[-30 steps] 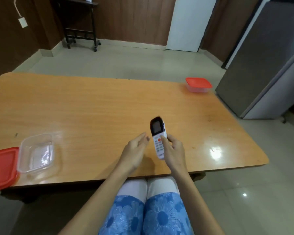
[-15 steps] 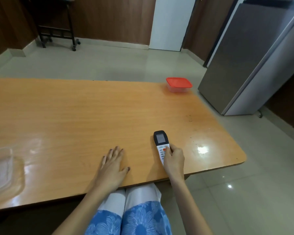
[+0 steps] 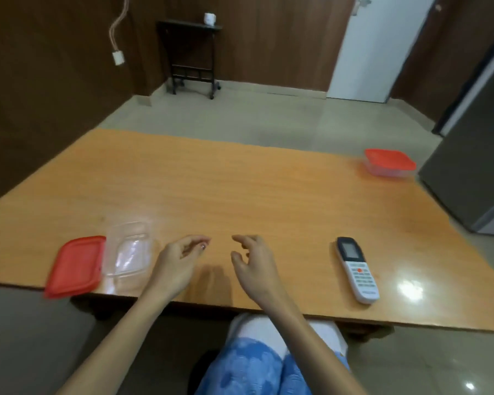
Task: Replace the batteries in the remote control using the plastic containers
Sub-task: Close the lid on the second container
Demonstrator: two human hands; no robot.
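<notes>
A white remote control (image 3: 357, 269) with a dark screen end lies face up on the wooden table (image 3: 240, 189), near the front edge at the right. My right hand (image 3: 253, 262) hovers empty to its left, fingers loosely curled and apart. My left hand (image 3: 180, 259) hovers beside it, also empty with curled fingers. Just left of that hand stands an open clear plastic container (image 3: 129, 249), which looks empty, with its red lid (image 3: 76, 266) lying next to it at the table's front edge. A second container with a red lid on (image 3: 389, 162) sits at the far right corner.
A grey refrigerator (image 3: 479, 143) stands close to the table's right side. A dark side table (image 3: 193, 55) is against the far wall, next to a white door (image 3: 374, 44). My knees in blue floral cloth (image 3: 254, 369) are under the front edge.
My right hand has let go of the remote, which now lies on the table. Both hands have come together over the table's middle front. The view has swung left, bringing the open container and lid back in.
</notes>
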